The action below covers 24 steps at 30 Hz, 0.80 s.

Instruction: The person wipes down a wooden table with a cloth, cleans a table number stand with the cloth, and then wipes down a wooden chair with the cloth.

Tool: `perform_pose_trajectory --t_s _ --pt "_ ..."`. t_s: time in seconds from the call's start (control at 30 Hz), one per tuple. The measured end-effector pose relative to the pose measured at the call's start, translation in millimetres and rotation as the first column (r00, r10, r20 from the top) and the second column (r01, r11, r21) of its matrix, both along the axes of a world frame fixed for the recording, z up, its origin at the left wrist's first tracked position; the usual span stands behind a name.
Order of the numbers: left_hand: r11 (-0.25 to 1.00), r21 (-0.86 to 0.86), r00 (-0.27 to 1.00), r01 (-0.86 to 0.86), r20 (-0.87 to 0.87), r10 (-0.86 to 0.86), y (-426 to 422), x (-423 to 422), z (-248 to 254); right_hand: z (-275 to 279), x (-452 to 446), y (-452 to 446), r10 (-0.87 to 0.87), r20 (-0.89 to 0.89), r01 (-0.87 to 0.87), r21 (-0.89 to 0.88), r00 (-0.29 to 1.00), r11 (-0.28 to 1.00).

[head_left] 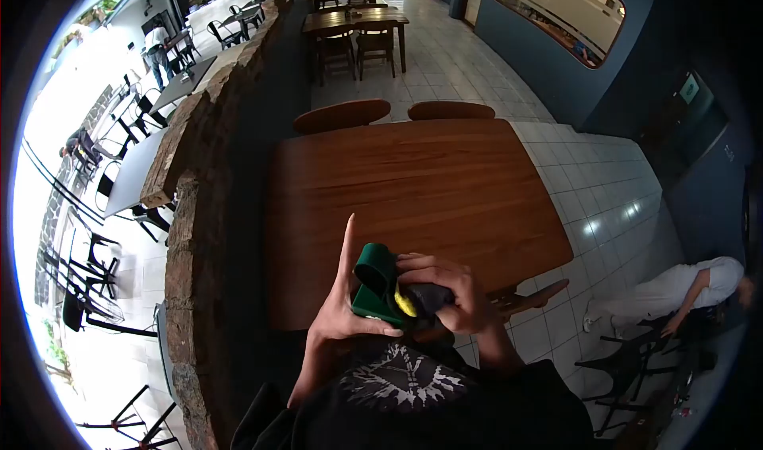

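Close to my chest, my left hand holds a green object with a rounded, hollow upper part, its index finger pointing up and its thumb along the lower edge. My right hand is closed around a dark cloth-like item. A yellow patch shows between that dark item and the green object, which touch each other. Both hands are over the near edge of a brown wooden table. What the dark item is exactly cannot be made out.
Two chairs stand at the table's far side, another chair at its near right. A rough stone-topped wall runs along the left. At the right, a person in white bends near a black chair.
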State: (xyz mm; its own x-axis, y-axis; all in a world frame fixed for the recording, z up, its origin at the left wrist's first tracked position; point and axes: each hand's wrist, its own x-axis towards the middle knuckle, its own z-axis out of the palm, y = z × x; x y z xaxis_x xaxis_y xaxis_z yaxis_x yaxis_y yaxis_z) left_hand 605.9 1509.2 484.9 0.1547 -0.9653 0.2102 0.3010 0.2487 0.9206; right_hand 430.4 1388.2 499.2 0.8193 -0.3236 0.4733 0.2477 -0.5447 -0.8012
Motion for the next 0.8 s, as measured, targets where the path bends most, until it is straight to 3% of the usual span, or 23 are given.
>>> perform_pose_trajectory --t_s 0.1,0.2,0.3,0.43,0.5,0.7,0.8 --pt "0.996 -0.025 0.996 0.087 0.039 -0.086 1.0 3.5 -5.3 -4.1 3.2 -14.1 0.143 0.015 -0.144 0.128 0.99 0.981" --pt "0.991 0.0 0.991 0.134 0.008 -0.134 4.4 4.6 -6.2 -3.1 7.7 -12.4 0.158 0.028 -0.16 0.19 0.987 0.969" --pt "0.987 -0.052 0.978 0.15 0.153 -0.14 3.1 11.1 -14.3 -8.6 10.3 -8.9 0.172 0.043 -0.177 0.305 0.984 0.936" --pt "0.977 -0.141 0.968 0.163 0.214 -0.13 -5.2 13.8 -22.4 -9.7 8.0 -14.0 0.249 0.088 -0.261 0.468 0.964 0.845" --pt "0.971 -0.192 0.965 0.143 0.243 -0.094 -7.6 12.9 -23.2 -10.4 8.6 -21.0 0.288 0.132 -0.316 0.423 0.949 0.849" --pt "0.977 0.104 0.969 0.185 0.149 -0.2 -1.6 10.6 -15.7 -18.7 -12.3 -44.7 0.432 0.234 -0.491 0.369 0.871 0.789" --pt "0.982 0.06 0.971 -0.177 0.171 0.165 -5.3 10.7 -22.8 -21.8 -28.9 -45.1 0.303 0.322 -0.434 0.516 0.897 0.738"
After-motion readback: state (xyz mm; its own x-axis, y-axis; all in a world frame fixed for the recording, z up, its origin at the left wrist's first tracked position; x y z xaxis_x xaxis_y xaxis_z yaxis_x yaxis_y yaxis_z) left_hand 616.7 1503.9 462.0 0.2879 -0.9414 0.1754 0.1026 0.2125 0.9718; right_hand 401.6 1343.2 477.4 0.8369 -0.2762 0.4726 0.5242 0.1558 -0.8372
